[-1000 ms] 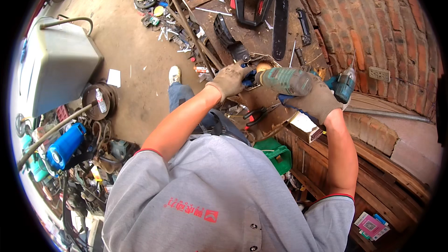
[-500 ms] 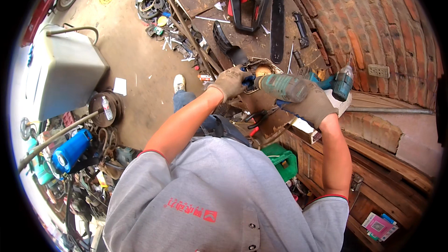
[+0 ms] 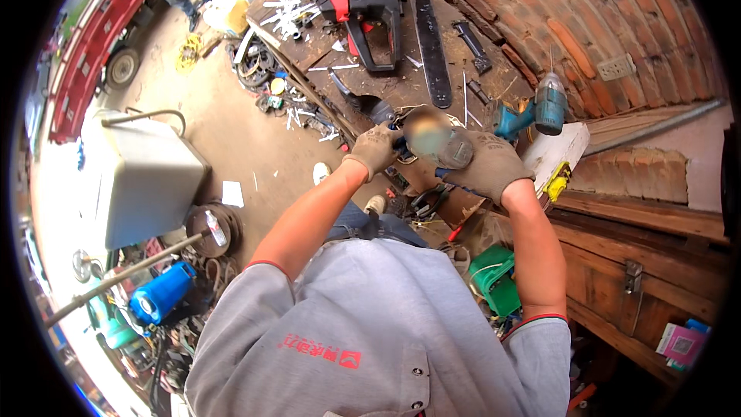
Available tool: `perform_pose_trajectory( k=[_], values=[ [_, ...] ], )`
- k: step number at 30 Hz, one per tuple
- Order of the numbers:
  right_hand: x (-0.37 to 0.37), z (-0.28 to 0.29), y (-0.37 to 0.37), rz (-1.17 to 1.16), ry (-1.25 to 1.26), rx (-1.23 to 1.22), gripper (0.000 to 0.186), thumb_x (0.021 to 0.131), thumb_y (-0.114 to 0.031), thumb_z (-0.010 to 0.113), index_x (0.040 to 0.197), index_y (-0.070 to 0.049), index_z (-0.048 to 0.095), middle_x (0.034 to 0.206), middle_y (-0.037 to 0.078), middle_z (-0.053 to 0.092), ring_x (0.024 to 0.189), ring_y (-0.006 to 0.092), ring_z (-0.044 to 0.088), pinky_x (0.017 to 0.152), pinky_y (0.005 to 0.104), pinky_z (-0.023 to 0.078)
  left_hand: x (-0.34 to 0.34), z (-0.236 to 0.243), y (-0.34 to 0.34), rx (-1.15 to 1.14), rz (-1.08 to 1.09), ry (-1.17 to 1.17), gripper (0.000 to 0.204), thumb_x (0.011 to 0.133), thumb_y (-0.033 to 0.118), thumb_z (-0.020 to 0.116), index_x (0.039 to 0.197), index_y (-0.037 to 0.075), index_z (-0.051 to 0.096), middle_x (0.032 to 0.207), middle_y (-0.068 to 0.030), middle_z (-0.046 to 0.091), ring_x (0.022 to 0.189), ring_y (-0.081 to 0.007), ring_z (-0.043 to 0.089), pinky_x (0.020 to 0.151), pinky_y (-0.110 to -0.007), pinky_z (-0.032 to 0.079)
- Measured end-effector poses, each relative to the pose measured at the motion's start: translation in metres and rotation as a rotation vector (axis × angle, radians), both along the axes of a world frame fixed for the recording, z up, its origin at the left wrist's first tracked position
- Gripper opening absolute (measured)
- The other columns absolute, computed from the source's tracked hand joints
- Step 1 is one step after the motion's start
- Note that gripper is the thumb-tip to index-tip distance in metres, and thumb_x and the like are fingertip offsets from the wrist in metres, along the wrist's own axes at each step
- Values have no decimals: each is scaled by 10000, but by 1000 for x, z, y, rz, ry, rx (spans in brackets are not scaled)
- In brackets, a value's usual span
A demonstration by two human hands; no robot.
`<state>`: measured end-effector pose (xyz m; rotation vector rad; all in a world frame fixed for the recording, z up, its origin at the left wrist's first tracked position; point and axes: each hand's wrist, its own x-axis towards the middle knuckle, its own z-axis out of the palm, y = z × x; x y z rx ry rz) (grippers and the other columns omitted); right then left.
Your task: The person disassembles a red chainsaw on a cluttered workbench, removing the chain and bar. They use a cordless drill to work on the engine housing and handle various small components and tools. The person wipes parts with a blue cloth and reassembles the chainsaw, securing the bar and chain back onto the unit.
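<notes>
A power tool (image 3: 438,143), blurred, sits above the workbench (image 3: 401,85); gloved right hand (image 3: 488,166) wraps its body, left hand (image 3: 376,148) clenched at its front end, both arms outstretched.

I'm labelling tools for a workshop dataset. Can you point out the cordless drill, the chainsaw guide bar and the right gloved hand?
cordless drill (image 3: 540,108): head view, on its teal body.
chainsaw guide bar (image 3: 430,38): head view, mid-length of the flat bar.
right gloved hand (image 3: 488,166): head view, back of the glove.

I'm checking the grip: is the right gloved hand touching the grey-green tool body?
Touching. The head view shows the right gloved hand wrapped around the grey-green tool body, with no gap between glove and casing.
</notes>
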<state>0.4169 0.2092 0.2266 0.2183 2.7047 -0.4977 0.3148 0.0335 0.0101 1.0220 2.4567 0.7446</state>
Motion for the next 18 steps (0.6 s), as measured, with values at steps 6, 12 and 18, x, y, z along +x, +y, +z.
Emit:
perform_pose_trajectory(
  k=[6,12,18],
  values=[
    [41,-20,22,-153,163,-180,647,738,-377,793,1289,-102,596,1140,148,692,1015,306,677,910,409,515,-6,23,6,-33,-96,-5,416,853,322,708,1258,246,652,1059,-187,658,1014,-373,641,891,-457,516],
    [155,-50,10,-732,383,-1133,627,711,-65,861,1269,33,591,1214,100,671,1100,142,637,968,299,495,-11,47,30,230,145,-144,316,843,290,681,1021,29,689,987,-212,693,950,-352,683,840,-432,529],
    [224,-84,-21,-970,520,-1198,630,696,95,791,1283,33,572,1160,133,692,1015,226,690,929,359,550,-102,28,102,-115,-34,123,347,805,326,683,1023,56,689,1077,-250,667,1040,-405,637,919,-449,505]
  ],
)
